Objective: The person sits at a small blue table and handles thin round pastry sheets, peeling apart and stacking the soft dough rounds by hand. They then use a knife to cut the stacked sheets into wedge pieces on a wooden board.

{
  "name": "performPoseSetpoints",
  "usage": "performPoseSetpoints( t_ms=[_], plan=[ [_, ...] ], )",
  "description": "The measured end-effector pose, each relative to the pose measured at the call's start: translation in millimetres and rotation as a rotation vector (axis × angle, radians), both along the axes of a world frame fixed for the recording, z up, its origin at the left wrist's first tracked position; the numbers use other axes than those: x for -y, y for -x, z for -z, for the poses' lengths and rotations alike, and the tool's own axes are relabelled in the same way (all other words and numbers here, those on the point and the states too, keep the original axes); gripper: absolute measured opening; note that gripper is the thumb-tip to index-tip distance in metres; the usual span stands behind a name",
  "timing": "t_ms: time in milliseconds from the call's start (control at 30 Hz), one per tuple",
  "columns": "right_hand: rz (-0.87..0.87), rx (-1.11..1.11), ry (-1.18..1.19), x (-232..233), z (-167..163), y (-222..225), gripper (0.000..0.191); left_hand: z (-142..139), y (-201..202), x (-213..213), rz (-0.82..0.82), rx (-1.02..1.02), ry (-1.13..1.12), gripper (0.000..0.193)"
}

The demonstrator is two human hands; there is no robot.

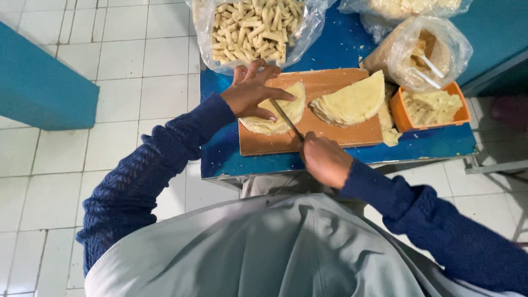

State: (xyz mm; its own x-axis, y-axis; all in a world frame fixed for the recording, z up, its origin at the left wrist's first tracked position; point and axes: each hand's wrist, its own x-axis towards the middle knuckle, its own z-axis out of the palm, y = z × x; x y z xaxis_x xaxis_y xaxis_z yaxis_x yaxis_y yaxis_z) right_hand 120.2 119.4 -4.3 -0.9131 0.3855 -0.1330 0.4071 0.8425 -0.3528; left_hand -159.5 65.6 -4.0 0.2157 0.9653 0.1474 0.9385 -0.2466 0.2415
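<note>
My left hand (252, 91) lies flat, fingers spread, on a stack of pale flat dough sheets (290, 112) at the left of a brown wooden cutting board (330, 140). My right hand (325, 159) grips the handle of a knife (286, 118) whose blade lies across that stack, right beside my left fingers. A second stack of half-round dough sheets (352, 102) rests on the right part of the board. The board sits on a small blue table (341, 44).
A clear plastic bag of pale rolled sticks (256, 27) stands behind the board. At right is an orange tub (404, 113) of dough pieces, and more plastic bags (421, 49) behind it. White tiled floor (137, 66) surrounds the table; a blue bench (38, 88) is at left.
</note>
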Motion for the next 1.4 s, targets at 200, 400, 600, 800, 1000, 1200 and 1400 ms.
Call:
performPoseSetpoints(
  t_ms=[200, 400, 600, 800, 1000, 1200, 1400],
  plan=[
    [-0.129, -0.02, -0.064, -23, 25, 37, 0.017, 3, -1, 1, -0.015, -0.037, 0.02, 0.072],
    [0.096, 0.035, 0.113, -7, 19, 0, 0.025, 4, 0, 2, -0.028, -0.06, -0.022, 0.07],
    [0.026, -0.024, 0.092, -12, 29, 16, 0.029, 10, 2, -1, -0.016, -0.022, 0.022, 0.072],
    [0.075, -0.001, 0.0, -14, 43, 52, 0.026, 13, 9, 2, -0.007, 0.003, 0.026, 0.073],
    [0.331, 0.127, 0.296, -3, 27, 22, 0.036, 9, 7, 2, -0.051, -0.102, -0.023, 0.07],
    [0.169, 0.093, 0.158, 16, 1, -62, 0.033, 4, 2, 7, -0.044, -0.106, -0.047, 0.07],
    [0.435, 0.185, 0.244, 4, -67, -131, 0.035, -8, 4, -16, 0.003, -0.123, -0.013, 0.068]
  ],
)
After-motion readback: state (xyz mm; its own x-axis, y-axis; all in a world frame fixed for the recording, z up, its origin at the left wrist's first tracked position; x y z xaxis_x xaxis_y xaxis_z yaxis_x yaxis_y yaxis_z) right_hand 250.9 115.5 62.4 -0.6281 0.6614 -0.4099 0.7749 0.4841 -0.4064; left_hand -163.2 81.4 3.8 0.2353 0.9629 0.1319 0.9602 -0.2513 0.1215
